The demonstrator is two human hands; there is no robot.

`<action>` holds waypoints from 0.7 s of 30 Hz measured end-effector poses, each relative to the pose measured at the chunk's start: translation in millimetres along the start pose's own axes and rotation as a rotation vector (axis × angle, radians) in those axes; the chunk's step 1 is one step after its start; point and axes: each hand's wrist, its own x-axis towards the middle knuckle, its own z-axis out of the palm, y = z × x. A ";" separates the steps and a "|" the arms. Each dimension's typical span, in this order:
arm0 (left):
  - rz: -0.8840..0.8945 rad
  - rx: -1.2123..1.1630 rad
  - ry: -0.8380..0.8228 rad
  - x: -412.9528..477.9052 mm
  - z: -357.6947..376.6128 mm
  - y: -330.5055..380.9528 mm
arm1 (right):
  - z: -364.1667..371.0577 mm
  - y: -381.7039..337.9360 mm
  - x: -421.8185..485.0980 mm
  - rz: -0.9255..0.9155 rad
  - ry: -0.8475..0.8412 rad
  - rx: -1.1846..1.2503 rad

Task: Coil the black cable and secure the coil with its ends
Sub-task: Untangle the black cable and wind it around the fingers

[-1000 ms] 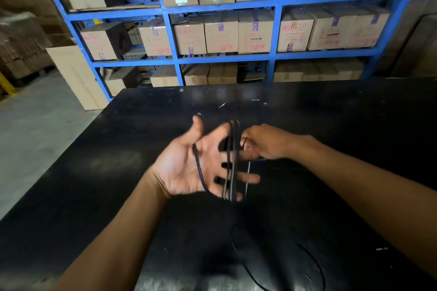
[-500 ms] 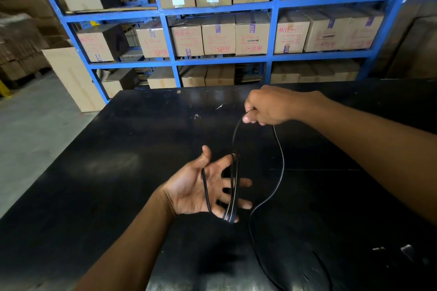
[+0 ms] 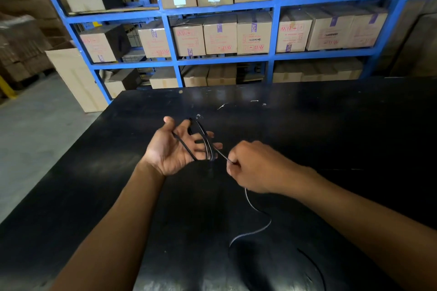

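Observation:
A thin black cable (image 3: 208,146) is wound in several loops around the spread fingers of my left hand (image 3: 176,149), palm up, above the black table (image 3: 331,130). One strand crosses the palm near the thumb. My right hand (image 3: 254,168) is closed in a fist on the cable just right of the coil, with a short taut stretch between fist and loops. From under the fist the loose tail (image 3: 257,229) drops and curves across the tabletop toward the near edge.
Blue metal shelving (image 3: 224,59) stacked with cardboard boxes stands behind the table's far edge. A tall carton (image 3: 75,78) leans on the grey floor at the left. Small white specks lie on the tabletop near the far middle.
My right hand came down from high over the far side of the table to beside the left hand's fingertips, laying another turn on the coil. The left hand rose slightly.

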 end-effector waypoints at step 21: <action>-0.239 0.073 -0.501 -34.9 46.0 -7.8 | 40.8 79.1 50.6 -0.001 0.096 0.451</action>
